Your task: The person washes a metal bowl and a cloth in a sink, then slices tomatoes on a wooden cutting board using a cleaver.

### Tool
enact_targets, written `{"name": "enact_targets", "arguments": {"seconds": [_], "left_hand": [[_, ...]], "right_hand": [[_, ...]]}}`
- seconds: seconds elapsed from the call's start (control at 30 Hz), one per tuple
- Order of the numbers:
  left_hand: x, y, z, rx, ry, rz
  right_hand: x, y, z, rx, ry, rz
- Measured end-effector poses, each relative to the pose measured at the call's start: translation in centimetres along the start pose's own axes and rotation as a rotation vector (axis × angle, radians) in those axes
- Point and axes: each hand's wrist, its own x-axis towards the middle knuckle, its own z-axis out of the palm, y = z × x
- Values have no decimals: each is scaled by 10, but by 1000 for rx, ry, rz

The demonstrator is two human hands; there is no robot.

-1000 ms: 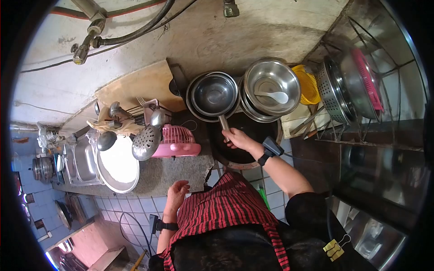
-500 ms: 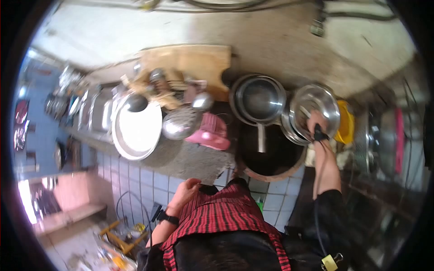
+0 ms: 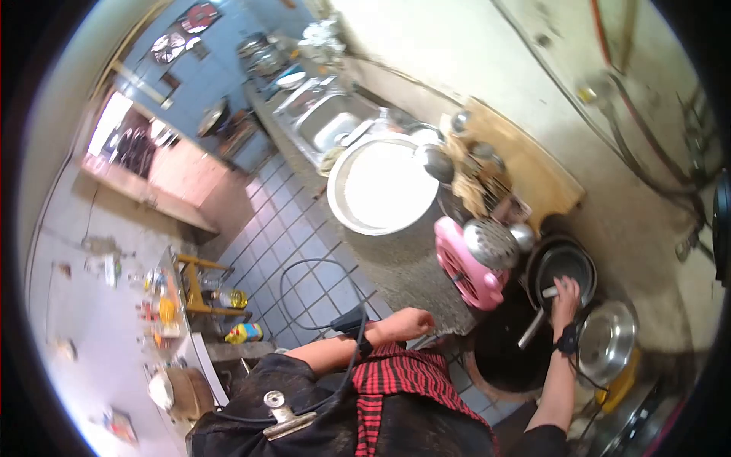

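Observation:
My right hand (image 3: pixel 564 302) is over a dark saucepan (image 3: pixel 571 259), its fingers closed on a small whitish object (image 3: pixel 550 292) whose kind I cannot make out. The pan's metal handle (image 3: pixel 531 329) points down-left, over a dark round pit or large wok (image 3: pixel 502 358). A shiny steel bowl (image 3: pixel 607 343) lies right of my right wrist. My left hand (image 3: pixel 407 325) is held in front of the red-striped apron, near the counter edge. Its fingers are curled, with nothing seen in them.
On the counter stand a wide white-filled basin (image 3: pixel 339 199), a pink plastic basket (image 3: pixel 472 278), a perforated skimmer (image 3: pixel 489 244) and a ladle (image 3: pixel 435 163). A wooden board (image 3: pixel 548 171) leans on the wall. A sink (image 3: pixel 331 122) lies further left. A cable loops by my left arm.
The view has swung left toward the doorway and tilted. My right hand has moved from the steel bowl to the saucepan with the whitish object. My left hand remains curled before the apron.

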Motion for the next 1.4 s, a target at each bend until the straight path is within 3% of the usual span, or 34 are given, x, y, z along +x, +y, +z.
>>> {"name": "enact_targets", "arguments": {"seconds": [0.07, 0.13, 0.2, 0.23, 0.27, 0.3, 0.37, 0.43, 0.47, 0.5, 0.53, 0.73, 0.8, 0.87, 0.97, 1.07, 1.17, 1.27, 1.4], "left_hand": [[-2, -13, 2, 35, 20, -3], [-7, -23, -2, 37, 50, -26], [-15, -26, -6, 43, 41, -93], [-18, -29, -8, 50, 64, -82], [-18, -38, -7, 32, 70, -70], [-19, -40, -9, -9, 109, -62], [-17, -42, -13, -71, 63, -117], [-8, -52, -9, -157, 28, -166], [-6, -39, -10, -238, 2, -200], [-5, -29, -9, -223, 0, -166], [1, -30, -6, -208, -52, -149], [15, -15, -8, -93, -126, -83], [18, -15, -9, -69, -148, -80], [20, -15, -12, -46, -166, -72], [19, -18, -16, 4, -172, -14], [18, -29, -22, -16, -196, -19], [16, -16, -40, 91, -273, 80], [14, -21, -66, -211, -440, 12], [-14, -36, -134, -591, -597, 147]], "right_hand": [[-10, 17, 18, -20, -50, 20], [-21, 22, 24, -31, 11, 90], [-38, 17, 12, 160, 148, 263], [-62, 48, 31, 359, 205, 461], [-90, 72, 47, 760, 254, 680], [-89, 18, -3, 1061, 227, 1002], [-123, 11, -24, 1869, 397, 1423], [-153, 27, -34, 2190, 529, 1590], [-163, 32, -38, 2013, 763, 1706], [-173, 46, -35, 1958, 872, 1722], [-193, 71, -30, 2152, 773, 1608], [-192, 82, -25, 1912, 926, 1533], [-186, 67, -34, 1697, 1046, 1538], [-182, 46, -51, 1593, 1080, 1511], [-184, 14, -76, 1190, 1090, 1423], [-175, -53, -122, 1100, 1063, 1321], [-179, -126, -153, 1209, 977, 1230], [-171, -222, -184, 1276, 827, 1180], [-147, -345, -173, 1186, 610, 1162]]}}
